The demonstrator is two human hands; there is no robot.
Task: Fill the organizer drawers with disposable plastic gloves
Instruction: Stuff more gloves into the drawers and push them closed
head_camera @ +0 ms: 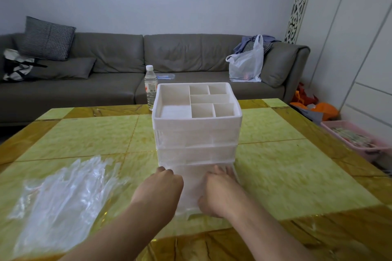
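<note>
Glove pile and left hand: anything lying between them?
Nothing: the head view shows only bare table between the glove pile and the left hand.

Two bare forearms, no sleeves in view. Left hand (162, 184) and right hand (218, 193) without rings, watch, bracelet or gloves.

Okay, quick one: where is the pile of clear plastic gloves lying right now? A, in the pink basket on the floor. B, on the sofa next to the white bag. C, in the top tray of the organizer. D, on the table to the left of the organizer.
D: the gloves lie loose on the table, left of the organizer, whose top compartments show nothing inside.
</note>
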